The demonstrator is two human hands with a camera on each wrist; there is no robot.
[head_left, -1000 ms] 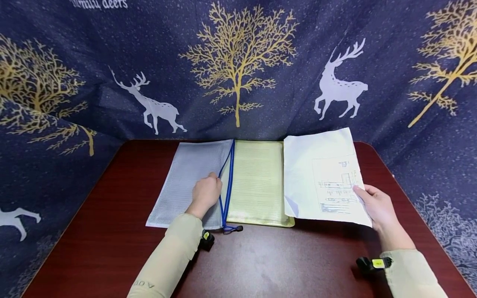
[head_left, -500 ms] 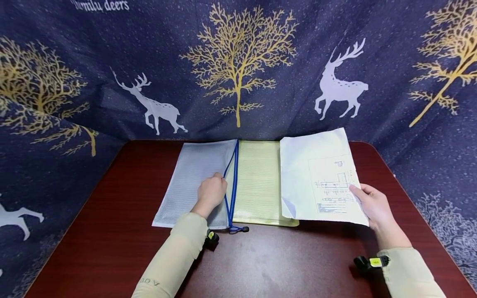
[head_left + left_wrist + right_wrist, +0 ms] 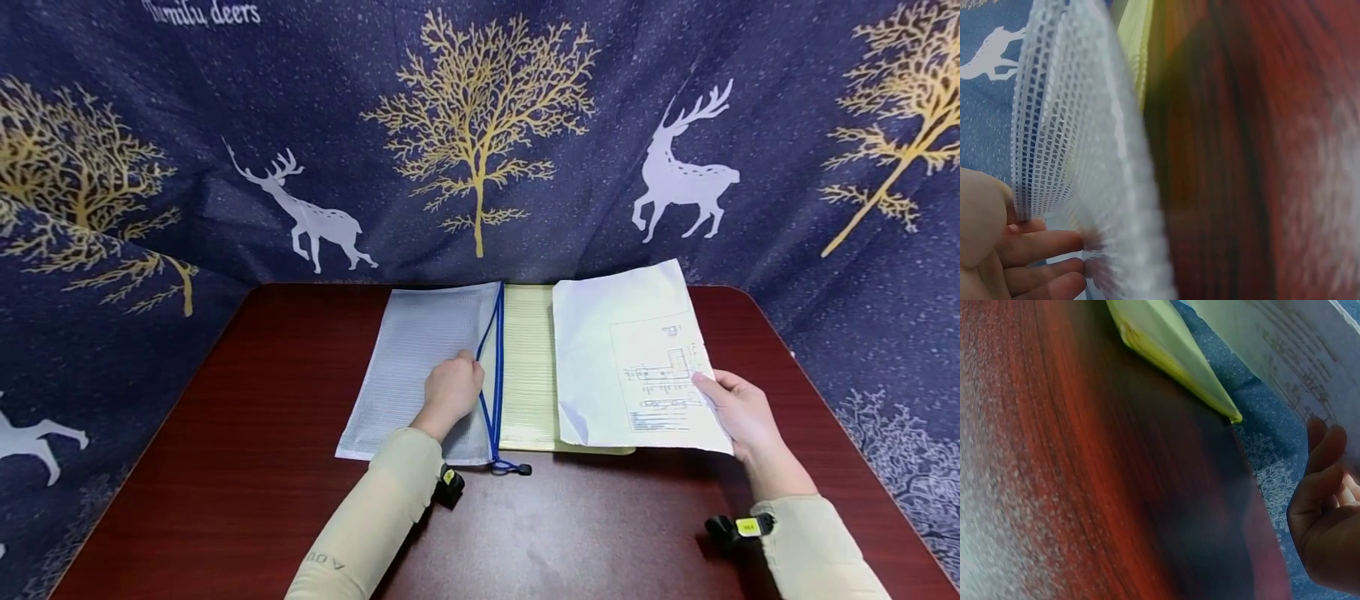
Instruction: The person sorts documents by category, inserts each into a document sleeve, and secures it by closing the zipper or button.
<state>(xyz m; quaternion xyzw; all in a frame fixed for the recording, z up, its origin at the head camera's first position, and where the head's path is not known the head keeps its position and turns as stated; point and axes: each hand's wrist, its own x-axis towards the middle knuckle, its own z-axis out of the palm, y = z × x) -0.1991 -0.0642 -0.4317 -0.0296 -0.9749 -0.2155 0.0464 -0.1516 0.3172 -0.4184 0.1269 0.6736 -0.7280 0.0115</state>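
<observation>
White mesh made up the zip pouch (image 3: 420, 367) lying on the dark red worktop (image 3: 225, 467), and the left hand (image 3: 452, 390) gripped its lifted flap by the blue zipper (image 3: 491, 375). Just beside it lay a yellow pouch (image 3: 528, 367). The right hand (image 3: 738, 412) pinched a printed sheet of paper (image 3: 630, 358) at its right edge, raised over the yellow pouch. Behind hung a blue cloth (image 3: 480, 125) with deer.

At the centre of the frame the left hand (image 3: 451, 390) pinches the blue-zippered edge of a white mesh pouch (image 3: 420, 367) lying on the dark red desk (image 3: 225, 467). To its right, over a yellow pouch (image 3: 528, 375), the right hand (image 3: 738, 412) holds a printed paper sheet (image 3: 630, 350) in its grip, in front of a deer-patterned blue backdrop (image 3: 225, 125).
</observation>
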